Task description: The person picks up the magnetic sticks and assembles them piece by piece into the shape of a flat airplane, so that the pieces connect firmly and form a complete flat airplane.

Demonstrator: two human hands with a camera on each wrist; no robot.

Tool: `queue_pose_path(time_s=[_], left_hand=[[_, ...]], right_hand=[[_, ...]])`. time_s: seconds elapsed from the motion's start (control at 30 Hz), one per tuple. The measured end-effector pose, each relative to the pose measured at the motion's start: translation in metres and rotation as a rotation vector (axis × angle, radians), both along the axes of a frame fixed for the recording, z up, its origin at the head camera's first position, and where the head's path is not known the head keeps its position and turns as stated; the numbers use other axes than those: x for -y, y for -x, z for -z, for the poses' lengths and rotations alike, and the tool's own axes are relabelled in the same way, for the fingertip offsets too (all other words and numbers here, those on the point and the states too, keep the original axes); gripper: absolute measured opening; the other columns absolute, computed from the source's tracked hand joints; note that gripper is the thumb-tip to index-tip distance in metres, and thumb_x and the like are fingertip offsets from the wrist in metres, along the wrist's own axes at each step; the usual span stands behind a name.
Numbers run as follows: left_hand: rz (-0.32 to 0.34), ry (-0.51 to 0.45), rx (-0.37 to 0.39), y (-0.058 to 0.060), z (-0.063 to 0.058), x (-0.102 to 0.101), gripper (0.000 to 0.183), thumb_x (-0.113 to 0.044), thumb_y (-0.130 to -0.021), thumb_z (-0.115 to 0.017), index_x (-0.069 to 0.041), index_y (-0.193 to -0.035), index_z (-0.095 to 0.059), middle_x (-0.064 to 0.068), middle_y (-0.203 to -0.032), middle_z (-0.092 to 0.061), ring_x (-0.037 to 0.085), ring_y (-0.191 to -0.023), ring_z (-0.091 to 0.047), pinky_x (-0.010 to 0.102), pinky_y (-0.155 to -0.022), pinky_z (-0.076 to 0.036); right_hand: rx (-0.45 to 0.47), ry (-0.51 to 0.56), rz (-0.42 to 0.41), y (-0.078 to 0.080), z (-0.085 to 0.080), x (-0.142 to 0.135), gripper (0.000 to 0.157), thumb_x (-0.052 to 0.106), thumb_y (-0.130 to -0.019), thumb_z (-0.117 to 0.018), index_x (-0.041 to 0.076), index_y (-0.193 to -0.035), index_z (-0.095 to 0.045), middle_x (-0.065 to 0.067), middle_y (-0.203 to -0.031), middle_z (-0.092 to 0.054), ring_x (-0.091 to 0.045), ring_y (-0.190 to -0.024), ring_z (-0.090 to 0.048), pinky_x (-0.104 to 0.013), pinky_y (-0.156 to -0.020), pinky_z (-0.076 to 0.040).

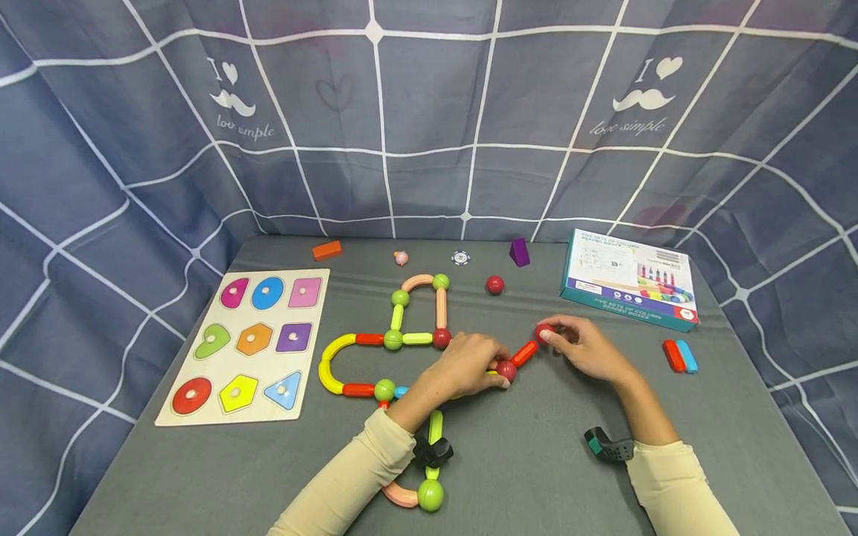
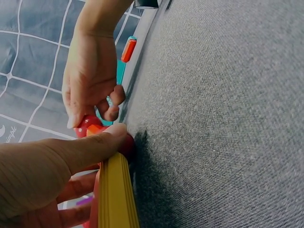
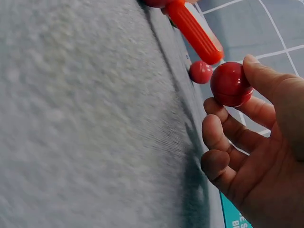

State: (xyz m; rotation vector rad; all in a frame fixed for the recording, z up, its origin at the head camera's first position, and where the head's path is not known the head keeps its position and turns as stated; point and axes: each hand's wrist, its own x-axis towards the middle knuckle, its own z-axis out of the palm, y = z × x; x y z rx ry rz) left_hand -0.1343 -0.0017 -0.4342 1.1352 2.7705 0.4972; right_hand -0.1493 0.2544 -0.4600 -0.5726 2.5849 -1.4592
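Note:
My left hand [image 1: 469, 362] holds a red ball [image 1: 506, 371], its thumb pressing where the ball meets a yellow rod [image 2: 116, 190]. From that ball a red-orange rod [image 1: 524, 354] sticks out toward the right. At the rod's far end, my right hand [image 1: 586, 348] pinches a second red ball [image 3: 231, 84] between thumb and fingertips; whether ball and rod touch is hard to tell. To the left lies a joined figure of coloured rods and balls, including a yellow curved rod [image 1: 328, 363] and a green ball [image 1: 393, 339]. My left forearm covers part of it.
A wooden shape puzzle board [image 1: 252, 346] lies at left. A white and teal box [image 1: 630, 279] sits at back right, with loose red and blue rods [image 1: 680, 356] nearby. Along the back are an orange block [image 1: 327, 250], a poker chip [image 1: 460, 257], a purple block [image 1: 519, 251] and a loose red ball [image 1: 494, 285].

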Motion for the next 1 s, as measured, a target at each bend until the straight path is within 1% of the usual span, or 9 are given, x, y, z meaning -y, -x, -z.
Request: queue_pose_path(time_s=[0.13,0.27,0.47,0.63,0.73,0.8,0.87,0.93,1.0], left_hand=[[0.0,0.002,0.002,0.0,0.0,-0.001,0.036,-0.041,-0.077,-0.078,-0.022,-0.106,-0.072,-0.014,-0.089,-0.063,0.002,-0.074,-0.05,0.028,-0.066,-0.035],[-0.001,0.008,0.004,-0.001,-0.001,-0.002,0.036,-0.042,-0.077,-0.078,-0.021,-0.106,-0.071,-0.013,-0.088,-0.063,0.003,-0.074,-0.049,0.028,-0.066,-0.035],[-0.002,0.015,0.002,-0.001,-0.001,-0.002,0.037,-0.043,-0.077,-0.077,-0.022,-0.107,-0.071,-0.013,-0.088,-0.063,0.003,-0.073,-0.049,0.028,-0.066,-0.035],[0.002,0.012,-0.003,0.0,0.0,-0.002,0.036,-0.042,-0.077,-0.077,-0.022,-0.106,-0.071,-0.013,-0.087,-0.062,0.003,-0.073,-0.049,0.028,-0.065,-0.035],[0.005,0.006,0.0,0.0,0.0,-0.002,0.035,-0.042,-0.077,-0.077,-0.022,-0.106,-0.071,-0.013,-0.085,-0.061,0.003,-0.072,-0.048,0.027,-0.065,-0.034],[0.003,0.001,0.002,-0.001,0.0,-0.002,0.035,-0.042,-0.077,-0.077,-0.022,-0.105,-0.072,-0.014,-0.085,-0.061,0.003,-0.072,-0.048,0.027,-0.065,-0.034],[0.0,-0.001,0.003,-0.001,0.0,-0.002,0.034,-0.042,-0.077,-0.077,-0.023,-0.104,-0.072,-0.014,-0.084,-0.061,0.003,-0.071,-0.048,0.027,-0.065,-0.034],[-0.005,-0.002,0.004,-0.001,-0.001,-0.002,0.033,-0.042,-0.077,-0.078,-0.024,-0.103,-0.073,-0.015,-0.082,-0.06,0.003,-0.07,-0.048,0.027,-0.065,-0.034],[-0.009,-0.003,0.008,0.0,-0.001,-0.001,0.032,-0.041,-0.076,-0.078,-0.024,-0.103,-0.073,-0.015,-0.08,-0.06,0.004,-0.07,-0.047,0.027,-0.064,-0.034]], right_hand=[[0.028,-0.017,-0.003,-0.003,0.002,0.002,0.027,0.019,-0.096,-0.058,0.002,-0.115,-0.063,-0.014,-0.087,-0.063,-0.03,-0.067,-0.057,-0.027,-0.055,-0.045],[0.034,-0.058,0.035,-0.007,0.001,0.002,0.027,0.026,-0.095,-0.059,0.006,-0.112,-0.065,-0.01,-0.084,-0.063,-0.022,-0.064,-0.056,-0.027,-0.055,-0.045],[-0.068,-0.168,0.098,-0.011,0.004,0.003,0.025,0.032,-0.093,-0.062,0.012,-0.107,-0.068,0.0,-0.089,-0.062,-0.015,-0.066,-0.052,-0.027,-0.055,-0.041],[-0.148,-0.165,0.155,-0.016,0.006,-0.004,0.029,0.027,-0.093,-0.062,0.006,-0.112,-0.066,-0.003,-0.094,-0.061,-0.014,-0.066,-0.05,-0.026,-0.055,-0.04],[-0.231,-0.19,0.267,-0.025,-0.001,-0.021,0.029,0.023,-0.093,-0.062,0.002,-0.113,-0.065,-0.007,-0.094,-0.06,-0.013,-0.065,-0.049,-0.023,-0.055,-0.038],[-0.287,-0.234,0.388,-0.032,-0.007,-0.038,0.027,0.021,-0.092,-0.063,0.001,-0.111,-0.066,-0.009,-0.093,-0.061,-0.015,-0.066,-0.051,-0.024,-0.056,-0.038],[-0.309,-0.303,0.529,-0.04,-0.014,-0.057,0.028,0.021,-0.092,-0.063,0.0,-0.11,-0.066,-0.013,-0.093,-0.061,-0.021,-0.07,-0.054,-0.03,-0.06,-0.04],[-0.267,-0.395,0.665,-0.048,-0.019,-0.076,0.032,0.024,-0.091,-0.062,-0.001,-0.113,-0.063,-0.018,-0.099,-0.059,-0.032,-0.081,-0.057,-0.04,-0.066,-0.042],[-0.17,-0.491,0.743,-0.055,-0.022,-0.094,0.04,0.027,-0.092,-0.06,-0.003,-0.118,-0.058,-0.024,-0.105,-0.055,-0.042,-0.092,-0.053,-0.052,-0.07,-0.039]])
